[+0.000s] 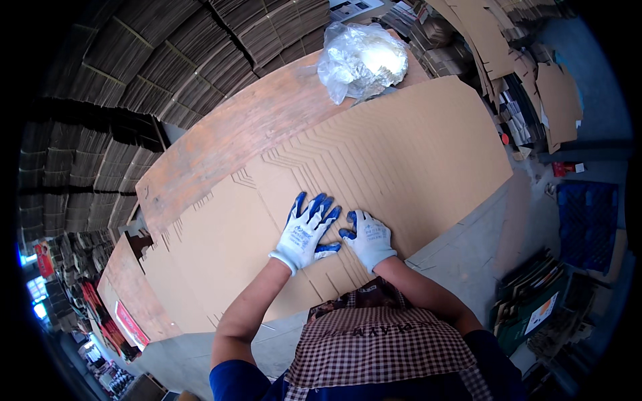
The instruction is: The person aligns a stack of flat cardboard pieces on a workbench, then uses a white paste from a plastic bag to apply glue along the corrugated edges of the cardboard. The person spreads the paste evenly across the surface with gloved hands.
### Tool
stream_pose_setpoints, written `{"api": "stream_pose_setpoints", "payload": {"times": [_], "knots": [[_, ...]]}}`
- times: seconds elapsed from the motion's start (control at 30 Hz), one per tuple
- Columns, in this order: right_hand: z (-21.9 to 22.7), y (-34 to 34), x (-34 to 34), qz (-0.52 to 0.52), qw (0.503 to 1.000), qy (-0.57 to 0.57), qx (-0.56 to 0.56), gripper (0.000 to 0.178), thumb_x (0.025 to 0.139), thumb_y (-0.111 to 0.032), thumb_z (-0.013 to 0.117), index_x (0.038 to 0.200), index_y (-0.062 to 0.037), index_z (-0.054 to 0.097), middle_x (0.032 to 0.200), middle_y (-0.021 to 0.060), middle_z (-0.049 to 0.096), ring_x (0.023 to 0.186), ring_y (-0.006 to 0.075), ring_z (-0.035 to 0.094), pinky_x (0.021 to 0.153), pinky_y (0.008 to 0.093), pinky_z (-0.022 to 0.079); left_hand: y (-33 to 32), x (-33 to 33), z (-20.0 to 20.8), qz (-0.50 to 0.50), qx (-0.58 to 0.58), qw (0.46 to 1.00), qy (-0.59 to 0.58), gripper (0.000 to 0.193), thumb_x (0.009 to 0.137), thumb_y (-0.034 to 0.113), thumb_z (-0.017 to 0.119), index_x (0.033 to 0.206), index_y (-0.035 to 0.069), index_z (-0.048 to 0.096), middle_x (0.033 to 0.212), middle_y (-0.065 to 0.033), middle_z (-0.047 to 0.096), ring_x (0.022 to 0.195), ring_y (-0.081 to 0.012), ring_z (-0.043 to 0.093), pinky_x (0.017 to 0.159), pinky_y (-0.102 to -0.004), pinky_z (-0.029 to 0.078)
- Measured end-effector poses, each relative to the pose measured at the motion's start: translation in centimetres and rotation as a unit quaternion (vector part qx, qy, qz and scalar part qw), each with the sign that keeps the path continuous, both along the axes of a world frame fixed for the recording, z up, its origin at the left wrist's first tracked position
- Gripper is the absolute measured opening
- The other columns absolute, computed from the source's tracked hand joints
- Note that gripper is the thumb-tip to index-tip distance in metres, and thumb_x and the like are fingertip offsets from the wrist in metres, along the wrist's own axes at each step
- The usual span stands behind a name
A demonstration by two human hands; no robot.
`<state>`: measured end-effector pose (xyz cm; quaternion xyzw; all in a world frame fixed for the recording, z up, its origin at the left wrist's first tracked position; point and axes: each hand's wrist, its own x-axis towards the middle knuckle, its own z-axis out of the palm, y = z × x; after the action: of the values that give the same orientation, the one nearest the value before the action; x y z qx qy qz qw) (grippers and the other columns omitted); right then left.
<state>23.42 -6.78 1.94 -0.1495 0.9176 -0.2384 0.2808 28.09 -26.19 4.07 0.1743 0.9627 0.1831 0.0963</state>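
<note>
Fanned, overlapping brown cardboard sheets (pixel 428 147) with slots cut in their edges lie across a wooden table. My left hand (pixel 304 230), in a white glove with blue fingertips, rests on the sheets with its fingers spread and nothing held. Close beside it is my right hand (pixel 369 239), gloved the same way, at the stepped edges of the sheets. Its fingers are curled in toward the thumb, and whatever lies under them is hidden.
A crumpled clear plastic bag (pixel 364 60) sits on the wooden tabletop (pixel 200 160) at the far side. Tied cardboard stacks (pixel 167 60) rise at the far left. A blue pallet (pixel 587 224) and folded boxes (pixel 531 301) stand on the right.
</note>
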Motion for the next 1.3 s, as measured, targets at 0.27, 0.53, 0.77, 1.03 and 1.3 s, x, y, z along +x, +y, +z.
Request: {"api": "stream_pose_setpoints", "payload": {"times": [0.27,0.53,0.77,1.03,1.3], "knots": [[-0.3,0.2,-0.1,-0.013,1.0,-0.013,-0.006,0.044,0.083,-0.038,0.074,0.114,-0.0105,0.06,0.11,0.0093,0.069,0.099,0.0323,0.066,0.084,0.0444,0.051,-0.2,0.2,0.1,0.002,-0.003,1.0,0.005,0.082,0.085,0.059,0.059,0.149,0.011,0.043,0.153,-0.0151,0.04,0.143,-0.0328,0.034,0.121,-0.0584,0.013],[-0.4,0.2,0.0,-0.022,1.0,-0.017,-0.012,0.045,0.082,-0.037,0.075,0.114,-0.0103,0.06,0.11,0.0094,0.069,0.098,0.0324,0.067,0.084,0.0438,0.052,-0.2,0.3,-0.1,0.008,0.002,1.0,0.012,0.082,0.083,0.06,0.061,0.148,0.012,0.043,0.152,-0.0154,0.04,0.142,-0.0336,0.035,0.121,-0.0584,0.014],[-0.2,0.1,-0.1,-0.018,1.0,-0.025,0.008,0.044,0.083,-0.038,0.075,0.115,-0.0108,0.06,0.112,0.0089,0.069,0.099,0.0322,0.067,0.084,0.0438,0.052,-0.3,0.4,0.0,0.011,0.001,1.0,0.014,0.082,0.083,0.059,0.061,0.148,0.012,0.044,0.152,-0.0153,0.04,0.142,-0.0335,0.035,0.121,-0.0581,0.014],[0.0,0.1,-0.3,-0.013,1.0,-0.025,0.011,0.046,0.083,-0.04,0.074,0.115,-0.0112,0.059,0.112,0.0099,0.068,0.1,0.0322,0.066,0.085,0.0439,0.051,-0.4,0.6,0.0,0.012,-0.001,1.0,0.01,0.082,0.083,0.059,0.062,0.148,0.012,0.044,0.152,-0.0152,0.04,0.143,-0.0331,0.034,0.121,-0.058,0.014],[-0.1,-0.9,0.1,0.048,0.999,0.006,0.014,0.048,0.084,-0.043,0.071,0.117,-0.0113,0.057,0.111,0.0114,0.065,0.099,0.031,0.066,0.085,0.0437,0.052,-0.6,0.7,0.0,0.015,0.003,1.0,0.006,0.083,0.082,0.059,0.063,0.147,0.011,0.045,0.152,-0.0139,0.041,0.144,-0.0313,0.034,0.122,-0.057,0.014]]}}
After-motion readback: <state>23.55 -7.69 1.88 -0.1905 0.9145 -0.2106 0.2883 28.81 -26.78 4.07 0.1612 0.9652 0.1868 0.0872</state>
